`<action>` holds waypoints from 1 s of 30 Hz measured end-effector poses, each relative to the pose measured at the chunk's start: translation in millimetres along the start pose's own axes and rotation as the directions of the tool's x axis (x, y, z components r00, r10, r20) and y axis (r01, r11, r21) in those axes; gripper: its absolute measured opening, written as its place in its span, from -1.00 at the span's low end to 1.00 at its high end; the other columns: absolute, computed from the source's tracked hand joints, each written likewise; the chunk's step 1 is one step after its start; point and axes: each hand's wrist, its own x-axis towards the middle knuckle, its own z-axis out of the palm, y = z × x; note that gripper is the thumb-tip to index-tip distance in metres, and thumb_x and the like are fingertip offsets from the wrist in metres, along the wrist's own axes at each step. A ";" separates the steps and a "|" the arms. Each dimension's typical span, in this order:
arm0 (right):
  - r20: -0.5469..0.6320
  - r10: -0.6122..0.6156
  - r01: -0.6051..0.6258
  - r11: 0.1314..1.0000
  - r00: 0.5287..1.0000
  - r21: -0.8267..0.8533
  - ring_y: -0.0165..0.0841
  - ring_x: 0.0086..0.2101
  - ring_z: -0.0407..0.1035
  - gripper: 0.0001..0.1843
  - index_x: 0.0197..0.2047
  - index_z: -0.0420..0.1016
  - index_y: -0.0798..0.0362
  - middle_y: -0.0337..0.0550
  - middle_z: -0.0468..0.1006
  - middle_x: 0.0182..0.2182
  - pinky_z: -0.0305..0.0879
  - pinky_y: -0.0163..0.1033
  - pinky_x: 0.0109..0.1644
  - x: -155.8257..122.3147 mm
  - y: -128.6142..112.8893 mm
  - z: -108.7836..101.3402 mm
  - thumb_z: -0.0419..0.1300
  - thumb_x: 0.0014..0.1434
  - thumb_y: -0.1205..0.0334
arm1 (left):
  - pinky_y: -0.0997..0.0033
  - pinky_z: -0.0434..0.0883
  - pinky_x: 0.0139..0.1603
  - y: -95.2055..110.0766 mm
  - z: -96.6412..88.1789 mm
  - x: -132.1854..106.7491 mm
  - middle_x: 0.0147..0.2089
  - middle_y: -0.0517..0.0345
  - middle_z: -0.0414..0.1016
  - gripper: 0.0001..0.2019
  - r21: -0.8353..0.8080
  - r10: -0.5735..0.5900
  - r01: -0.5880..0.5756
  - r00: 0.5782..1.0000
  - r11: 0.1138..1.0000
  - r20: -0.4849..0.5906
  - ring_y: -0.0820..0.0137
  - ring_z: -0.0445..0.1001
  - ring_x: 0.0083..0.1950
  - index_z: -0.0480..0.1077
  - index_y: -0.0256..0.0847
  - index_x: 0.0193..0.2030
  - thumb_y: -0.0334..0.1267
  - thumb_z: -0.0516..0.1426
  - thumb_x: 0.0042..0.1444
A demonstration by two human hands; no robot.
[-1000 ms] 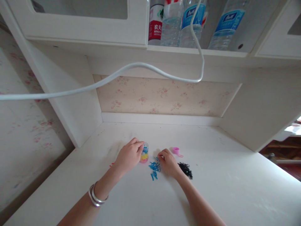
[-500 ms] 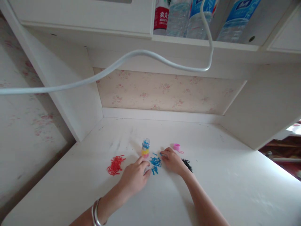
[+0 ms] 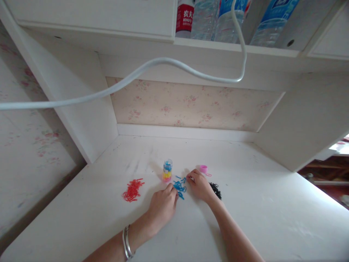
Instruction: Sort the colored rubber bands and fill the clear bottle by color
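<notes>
A loose pile of blue rubber bands (image 3: 179, 186) lies on the white tabletop between my two hands. My left hand (image 3: 163, 203), a silver bangle at its wrist, is closed at the pile's near left edge; its fingertips are hidden. On the far right side of the pile, my right hand (image 3: 199, 185) pinches with thumb and forefinger at the end of a blue band. Just beyond my left hand stands a small clear jar (image 3: 167, 171), uncapped, with pink, yellow and blue layers inside.
Red rubber bands (image 3: 133, 190) are heaped to the left, black ones (image 3: 216, 190) beside my right wrist. A pink cap (image 3: 203, 169) lies behind my right hand. A white cable (image 3: 169, 61) crosses the upper view, below a shelf of water bottles (image 3: 204, 22).
My left hand has moved right to the edge of the blue pile and its fingers have closed. My right hand stays nearly in place, its fingers drawn closer together.
</notes>
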 end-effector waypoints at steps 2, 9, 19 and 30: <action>-0.016 0.008 -0.008 1.000 1.000 0.013 -0.38 -0.23 0.36 -0.77 -0.28 0.52 0.07 -0.11 0.44 -0.23 0.19 -0.32 -0.11 -0.6 2.6 0.3 0.02 0.18 0.34 | 0.40 0.38 -0.28 -2.7 -1.2 -0.2 -0.12 0.10 0.43 -0.75 -0.005 0.007 -0.007 1.000 1.000 0.001 0.36 0.50 -0.27 0.38 -0.13 -0.20 -0.27 -0.11 0.26; -0.031 0.021 -0.024 0.994 0.999 -0.105 -0.33 -0.17 0.34 -0.71 -0.06 0.48 -0.02 -0.09 0.42 -0.15 0.17 -0.28 -0.08 -6.5 -6.5 -4.7 0.02 0.22 0.17 | 0.45 0.37 -0.21 -8.9 -9.3 2.4 -0.12 0.15 0.42 -0.78 -0.110 0.064 -0.069 0.997 0.992 -0.047 0.39 0.49 -0.17 0.40 -0.09 -0.17 -0.23 -0.07 0.27; -0.066 0.171 -0.183 0.931 0.983 -0.317 -0.18 -0.17 0.33 -0.64 -0.11 0.50 -0.03 -0.01 0.41 -0.13 0.21 -0.17 -0.18 -12.9 -22.4 -5.4 0.14 0.11 -0.04 | 0.38 0.40 -0.16 -6.6 0.8 12.5 -0.04 0.13 0.39 -0.72 -0.061 0.086 -0.083 0.995 0.995 0.043 0.32 0.49 -0.13 0.37 0.00 0.04 -0.18 0.03 0.20; -0.070 0.093 -0.108 0.956 0.993 -0.273 -0.24 -0.19 0.34 -0.75 -0.26 0.53 0.01 -0.03 0.45 -0.24 0.18 -0.22 -0.15 -11.6 -28.2 2.1 0.03 0.20 0.20 | 0.41 0.39 -0.25 -2.7 2.5 17.5 -0.12 0.13 0.42 -0.79 0.030 0.131 -0.131 0.991 0.991 0.023 0.35 0.49 -0.22 0.41 -0.10 -0.18 -0.28 -0.05 0.23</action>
